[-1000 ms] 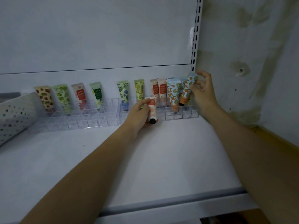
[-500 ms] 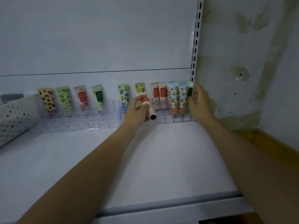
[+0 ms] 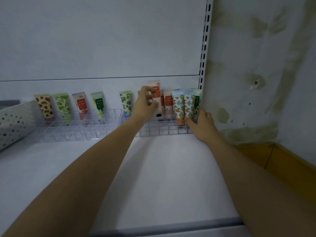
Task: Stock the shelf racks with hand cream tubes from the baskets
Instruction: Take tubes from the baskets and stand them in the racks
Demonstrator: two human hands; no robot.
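Head view, and the peach tube (image 3: 155, 93) with the red label panel is up in the left hand (image 3: 145, 107), thumb and fingers pinching it mid-body, black cap pointing down, hanging just above the back row of the right-hand clear rack (image 3: 164, 130). Right behind it stands a matching peach tube (image 3: 168, 103) already slotted in, and next along two orange-print tubes (image 3: 177, 106) sit shoulder to shoulder, then a green-label tube (image 3: 197, 101) tight at the rack's far end. Over there the right hand (image 3: 201, 123) lies against that end of the rack at the foot of those tubes; whether it grips or merely touches, I cannot tell. That end sits just beside the slotted upright (image 3: 204, 48), with the stained wall (image 3: 265, 65) beyond. Going left, a blue-flower tube (image 3: 126, 103), then the left rack (image 3: 77, 130) carrying four more along its back row, front compartments showing clear plastic. A perforated white basket (image 3: 15, 120) tilts at the far left edge. The white shelf (image 3: 162, 168) runs wide from the racks to its front lip, crossed by both forearms. Label writing is white on red or green, too small to read.
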